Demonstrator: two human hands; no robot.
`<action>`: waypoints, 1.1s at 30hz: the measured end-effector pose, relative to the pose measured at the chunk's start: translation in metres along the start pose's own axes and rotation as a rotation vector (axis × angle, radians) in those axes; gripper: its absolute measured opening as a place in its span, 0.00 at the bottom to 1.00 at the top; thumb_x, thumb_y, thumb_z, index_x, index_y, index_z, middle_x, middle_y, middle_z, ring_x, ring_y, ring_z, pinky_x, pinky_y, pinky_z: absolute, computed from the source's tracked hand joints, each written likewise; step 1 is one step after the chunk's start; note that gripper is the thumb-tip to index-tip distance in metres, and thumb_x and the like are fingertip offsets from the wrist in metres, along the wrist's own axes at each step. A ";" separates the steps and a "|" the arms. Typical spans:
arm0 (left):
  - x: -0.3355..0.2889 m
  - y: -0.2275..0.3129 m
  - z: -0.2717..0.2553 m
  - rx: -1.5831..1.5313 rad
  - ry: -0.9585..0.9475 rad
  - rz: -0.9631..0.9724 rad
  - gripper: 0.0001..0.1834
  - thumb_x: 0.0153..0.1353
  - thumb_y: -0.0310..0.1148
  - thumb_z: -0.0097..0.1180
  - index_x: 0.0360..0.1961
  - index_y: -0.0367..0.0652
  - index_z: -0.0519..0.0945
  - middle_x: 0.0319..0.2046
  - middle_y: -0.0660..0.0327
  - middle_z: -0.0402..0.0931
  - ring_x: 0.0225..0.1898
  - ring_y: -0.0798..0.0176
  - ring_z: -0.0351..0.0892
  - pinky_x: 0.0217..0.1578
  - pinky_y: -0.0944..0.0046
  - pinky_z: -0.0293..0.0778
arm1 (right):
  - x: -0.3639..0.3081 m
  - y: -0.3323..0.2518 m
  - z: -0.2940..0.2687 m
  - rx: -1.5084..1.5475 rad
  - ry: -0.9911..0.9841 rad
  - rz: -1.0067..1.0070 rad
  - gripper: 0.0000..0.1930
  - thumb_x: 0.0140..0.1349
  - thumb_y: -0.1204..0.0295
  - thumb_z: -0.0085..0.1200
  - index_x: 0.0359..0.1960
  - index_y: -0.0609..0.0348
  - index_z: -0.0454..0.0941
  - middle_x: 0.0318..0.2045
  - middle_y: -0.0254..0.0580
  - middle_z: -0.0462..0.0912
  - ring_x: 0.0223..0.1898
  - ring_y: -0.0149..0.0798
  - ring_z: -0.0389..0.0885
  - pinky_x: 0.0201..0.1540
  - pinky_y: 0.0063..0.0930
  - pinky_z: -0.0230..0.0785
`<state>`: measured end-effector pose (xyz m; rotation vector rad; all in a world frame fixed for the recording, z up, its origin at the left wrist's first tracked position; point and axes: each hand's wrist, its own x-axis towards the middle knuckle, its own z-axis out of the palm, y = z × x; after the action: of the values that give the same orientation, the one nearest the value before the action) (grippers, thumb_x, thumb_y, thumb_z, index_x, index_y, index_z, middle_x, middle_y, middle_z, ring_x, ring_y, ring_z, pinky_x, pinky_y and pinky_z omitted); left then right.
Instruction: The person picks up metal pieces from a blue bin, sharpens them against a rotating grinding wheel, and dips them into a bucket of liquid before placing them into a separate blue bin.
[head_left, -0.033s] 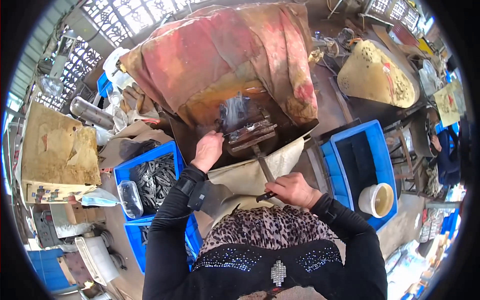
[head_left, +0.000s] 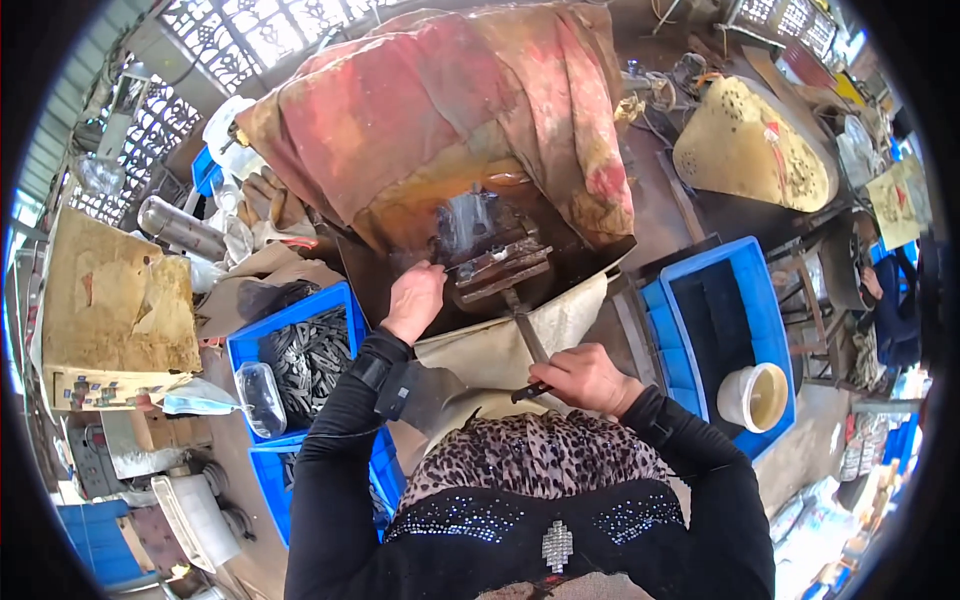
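In front of me is a grinding fixture [head_left: 503, 272], a dark wet metal block with a bar [head_left: 527, 335] running from it towards me. A pale blurred spray or wheel [head_left: 466, 222] shows behind it, under a stained cloth cover [head_left: 440, 120]. My left hand [head_left: 416, 302] is closed at the fixture's left side, its fingertips pinched on a thin piece that I cannot make out. Close to my body, my right hand [head_left: 588, 378] is closed on a slim dark metal piece [head_left: 531, 392] jutting out to the left. That hand lies beside the bar's near end.
On the left, a blue crate [head_left: 240, 345] holds many dark metal pieces [head_left: 308, 360] and a clear plastic container [head_left: 261, 398]. Another blue crate [head_left: 668, 335] at right holds a white bucket [head_left: 738, 398]. A stained box [head_left: 110, 300] stands far left. Pale cloth [head_left: 570, 318] hangs below the fixture.
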<state>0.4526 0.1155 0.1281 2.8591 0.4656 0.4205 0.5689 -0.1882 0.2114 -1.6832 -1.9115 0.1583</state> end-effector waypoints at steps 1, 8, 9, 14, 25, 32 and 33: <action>0.001 0.000 0.001 0.067 -0.066 -0.004 0.06 0.56 0.27 0.54 0.31 0.39 0.81 0.30 0.51 0.78 0.35 0.46 0.80 0.36 0.51 0.76 | -0.001 0.000 -0.001 0.000 0.001 0.011 0.09 0.53 0.73 0.62 0.36 0.53 0.79 0.22 0.36 0.76 0.22 0.44 0.78 0.26 0.35 0.72; 0.006 -0.023 0.046 0.123 -0.170 0.025 0.08 0.57 0.32 0.54 0.24 0.43 0.81 0.26 0.51 0.80 0.32 0.46 0.81 0.35 0.49 0.76 | 0.026 0.023 -0.007 0.517 0.053 0.396 0.09 0.63 0.67 0.57 0.33 0.60 0.79 0.23 0.40 0.81 0.25 0.35 0.81 0.28 0.31 0.72; 0.006 -0.023 0.050 0.146 -0.176 0.016 0.09 0.57 0.33 0.54 0.24 0.43 0.81 0.26 0.51 0.80 0.31 0.46 0.81 0.34 0.49 0.76 | 0.034 0.029 -0.008 0.514 0.049 0.393 0.09 0.63 0.67 0.57 0.33 0.60 0.79 0.23 0.40 0.81 0.25 0.35 0.81 0.28 0.31 0.72; 0.000 -0.002 0.005 -0.005 -0.079 -0.079 0.09 0.58 0.32 0.54 0.23 0.44 0.81 0.24 0.50 0.80 0.30 0.44 0.81 0.32 0.48 0.76 | 0.062 0.073 -0.010 1.012 0.326 0.880 0.11 0.68 0.65 0.55 0.38 0.62 0.76 0.27 0.37 0.81 0.33 0.34 0.81 0.37 0.29 0.74; 0.005 0.094 -0.059 -0.310 0.161 -0.069 0.08 0.61 0.25 0.52 0.40 0.39 0.81 0.32 0.52 0.80 0.26 0.56 0.81 0.26 0.60 0.77 | 0.124 0.078 0.042 1.639 0.642 0.982 0.12 0.67 0.65 0.54 0.45 0.58 0.72 0.33 0.37 0.78 0.34 0.35 0.79 0.39 0.37 0.77; 0.005 0.029 -0.072 -1.091 -0.005 -0.569 0.22 0.63 0.16 0.46 0.56 0.43 0.78 0.37 0.62 0.80 0.27 0.74 0.77 0.28 0.73 0.77 | 0.060 0.032 -0.009 0.920 0.219 0.943 0.14 0.63 0.65 0.60 0.43 0.59 0.74 0.31 0.34 0.79 0.34 0.34 0.80 0.36 0.32 0.74; 0.010 0.015 -0.056 -1.036 -0.013 -0.605 0.23 0.62 0.15 0.46 0.57 0.43 0.78 0.39 0.61 0.81 0.29 0.73 0.78 0.31 0.73 0.77 | 0.046 0.026 -0.006 0.710 0.162 0.755 0.14 0.62 0.65 0.61 0.43 0.59 0.76 0.31 0.36 0.80 0.32 0.34 0.81 0.34 0.31 0.73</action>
<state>0.4484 0.1141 0.1870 1.6330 0.7797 0.3668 0.5928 -0.1415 0.2206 -1.7193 -0.8468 0.8471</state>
